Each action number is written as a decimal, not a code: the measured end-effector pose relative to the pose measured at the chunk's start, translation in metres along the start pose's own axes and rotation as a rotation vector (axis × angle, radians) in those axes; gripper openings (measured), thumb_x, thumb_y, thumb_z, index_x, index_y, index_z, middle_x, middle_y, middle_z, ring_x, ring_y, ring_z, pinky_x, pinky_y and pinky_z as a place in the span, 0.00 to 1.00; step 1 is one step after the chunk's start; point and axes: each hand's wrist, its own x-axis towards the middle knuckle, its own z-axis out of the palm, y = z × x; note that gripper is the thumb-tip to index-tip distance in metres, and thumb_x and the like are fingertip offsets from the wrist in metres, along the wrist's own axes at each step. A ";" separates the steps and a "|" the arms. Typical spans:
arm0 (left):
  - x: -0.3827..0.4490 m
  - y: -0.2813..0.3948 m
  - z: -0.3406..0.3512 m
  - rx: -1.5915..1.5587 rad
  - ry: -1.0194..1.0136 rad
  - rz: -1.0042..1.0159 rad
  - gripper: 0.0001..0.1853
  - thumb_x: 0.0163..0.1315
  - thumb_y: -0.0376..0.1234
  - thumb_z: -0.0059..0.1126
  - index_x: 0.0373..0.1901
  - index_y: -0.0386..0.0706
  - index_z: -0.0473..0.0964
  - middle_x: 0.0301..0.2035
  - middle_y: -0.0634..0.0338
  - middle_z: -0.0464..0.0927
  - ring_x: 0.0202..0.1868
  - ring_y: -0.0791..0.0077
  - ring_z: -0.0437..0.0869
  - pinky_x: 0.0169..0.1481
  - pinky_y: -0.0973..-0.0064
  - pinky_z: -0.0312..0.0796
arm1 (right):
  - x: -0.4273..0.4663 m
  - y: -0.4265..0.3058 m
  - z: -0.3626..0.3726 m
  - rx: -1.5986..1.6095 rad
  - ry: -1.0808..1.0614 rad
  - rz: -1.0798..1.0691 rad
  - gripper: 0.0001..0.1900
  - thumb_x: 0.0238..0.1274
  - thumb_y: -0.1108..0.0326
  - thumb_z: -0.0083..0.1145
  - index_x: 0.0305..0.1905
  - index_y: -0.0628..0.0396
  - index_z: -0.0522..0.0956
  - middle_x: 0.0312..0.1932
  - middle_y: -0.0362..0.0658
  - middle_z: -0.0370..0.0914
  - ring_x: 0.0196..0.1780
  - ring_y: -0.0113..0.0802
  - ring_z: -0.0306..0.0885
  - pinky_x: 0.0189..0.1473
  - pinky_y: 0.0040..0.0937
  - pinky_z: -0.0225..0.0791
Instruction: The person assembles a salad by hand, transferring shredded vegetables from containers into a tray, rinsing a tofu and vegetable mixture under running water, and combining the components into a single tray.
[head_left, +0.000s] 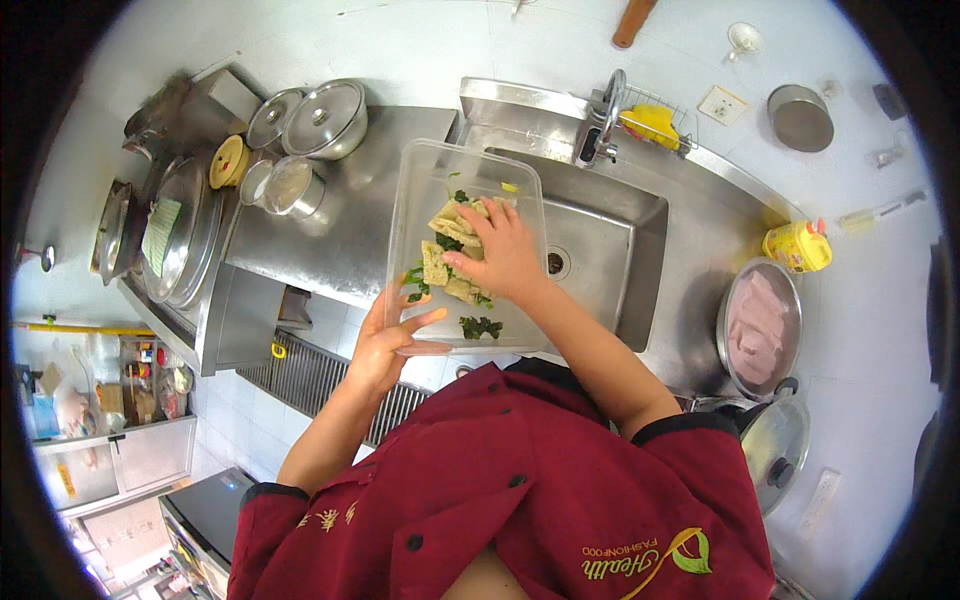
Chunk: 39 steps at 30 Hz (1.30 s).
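Note:
A clear plastic container (469, 161) is held up in front of me, over the edge between the steel counter and the sink. My left hand (394, 334) grips its near left corner, thumb over the rim. Inside lie pale, porous, tofu-like pieces (435, 264) and dark chopped greens (480, 328). My right hand (499, 247) reaches into the container with its fingers spread over the pale pieces. Whether it grips any of them cannot be told.
Behind the container is a steel sink (592, 262) with a faucet (600, 127). A steel bowl of pink meat-like slabs (759, 330) stands at right, near a yellow bottle (796, 246). Lidded steel pots (325, 124) and a large steel lid (180, 240) are at left.

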 end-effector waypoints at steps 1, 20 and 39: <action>-0.001 0.002 0.002 0.016 0.006 -0.001 0.50 0.46 0.20 0.48 0.78 0.41 0.48 0.62 0.40 0.62 0.66 0.36 0.72 0.51 0.37 0.82 | -0.002 -0.003 -0.002 0.021 -0.010 0.015 0.34 0.56 0.36 0.63 0.63 0.44 0.78 0.64 0.55 0.71 0.68 0.63 0.65 0.67 0.55 0.62; 0.015 0.000 0.024 0.071 0.045 -0.053 0.56 0.41 0.19 0.48 0.80 0.45 0.44 0.64 0.41 0.60 0.67 0.37 0.70 0.53 0.34 0.80 | 0.020 0.021 -0.014 0.049 0.140 0.077 0.32 0.61 0.41 0.62 0.62 0.51 0.76 0.66 0.61 0.68 0.69 0.61 0.63 0.68 0.57 0.59; 0.009 0.023 0.045 0.093 0.071 0.060 0.53 0.43 0.17 0.45 0.79 0.40 0.46 0.62 0.41 0.60 0.66 0.39 0.71 0.50 0.34 0.82 | 0.024 0.010 -0.007 0.263 0.150 0.091 0.22 0.59 0.49 0.66 0.54 0.48 0.82 0.58 0.49 0.74 0.59 0.52 0.71 0.62 0.49 0.65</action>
